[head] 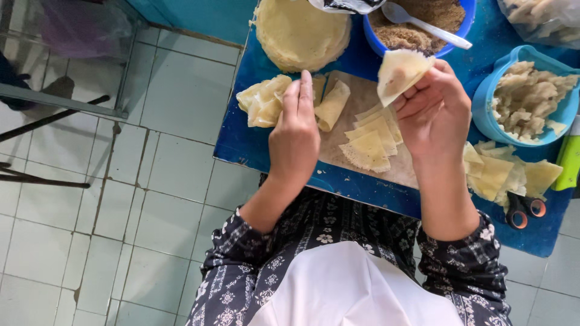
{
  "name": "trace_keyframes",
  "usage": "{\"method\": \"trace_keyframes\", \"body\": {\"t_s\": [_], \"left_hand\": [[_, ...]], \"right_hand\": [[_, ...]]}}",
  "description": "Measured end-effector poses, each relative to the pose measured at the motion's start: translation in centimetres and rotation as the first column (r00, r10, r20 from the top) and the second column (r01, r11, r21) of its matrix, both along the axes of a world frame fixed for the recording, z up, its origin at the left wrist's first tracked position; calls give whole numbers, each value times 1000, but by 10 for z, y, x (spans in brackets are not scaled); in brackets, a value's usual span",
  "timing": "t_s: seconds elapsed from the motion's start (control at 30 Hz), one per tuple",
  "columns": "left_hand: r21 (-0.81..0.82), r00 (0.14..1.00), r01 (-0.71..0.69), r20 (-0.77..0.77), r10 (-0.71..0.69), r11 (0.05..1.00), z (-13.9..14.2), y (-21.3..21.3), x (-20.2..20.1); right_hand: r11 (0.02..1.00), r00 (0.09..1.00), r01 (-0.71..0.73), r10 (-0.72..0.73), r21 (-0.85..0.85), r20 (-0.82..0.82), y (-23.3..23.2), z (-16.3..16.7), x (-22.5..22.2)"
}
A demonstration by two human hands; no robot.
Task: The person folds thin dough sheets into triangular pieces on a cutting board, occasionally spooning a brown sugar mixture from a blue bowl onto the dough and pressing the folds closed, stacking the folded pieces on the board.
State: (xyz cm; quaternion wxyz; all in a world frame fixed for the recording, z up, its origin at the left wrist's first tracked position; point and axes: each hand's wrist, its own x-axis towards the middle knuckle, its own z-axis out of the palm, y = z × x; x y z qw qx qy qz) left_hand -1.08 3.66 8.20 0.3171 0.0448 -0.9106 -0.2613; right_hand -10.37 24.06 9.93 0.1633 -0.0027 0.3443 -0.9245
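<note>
My right hand (432, 108) holds a pale folded wedge of thin pastry (399, 71) up over the board. My left hand (295, 136) lies flat with fingers stretched, its tips touching a pile of folded pastries (264, 100) at the board's left. A rolled pastry (333, 104) lies beside that hand. Several cut pastry wedges (371, 142) lie on the brown cutting board (356, 96) between my hands.
The blue table (241, 142) carries a stack of round pastry sheets (302, 30), a blue bowl of brown filling (417, 27) with a white spoon (423, 24), a light blue tub of pale filling (525, 96), pastry offcuts (501, 175), scissors (522, 211). Tiled floor lies left.
</note>
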Motion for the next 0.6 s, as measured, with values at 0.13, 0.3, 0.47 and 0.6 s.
{"method": "trace_keyframes", "body": {"t_s": [0.13,0.3,0.47,0.6], "left_hand": [[539,964,204,33,-262,818,8,6,23],[803,674,-61,-405,-618,-592,-6,-3,19],[894,762,7,-294,-577,-447,-16,16,32],[958,754,192,-282,-593,-211,-7,38,52]], "right_hand": [[916,903,120,60,384,-425,-4,19,33],[505,199,557,690,660,-696,-5,41,67],[445,662,514,338,734,-669,5,27,107],[838,987,-28,109,545,-118,13,-17,121]]}}
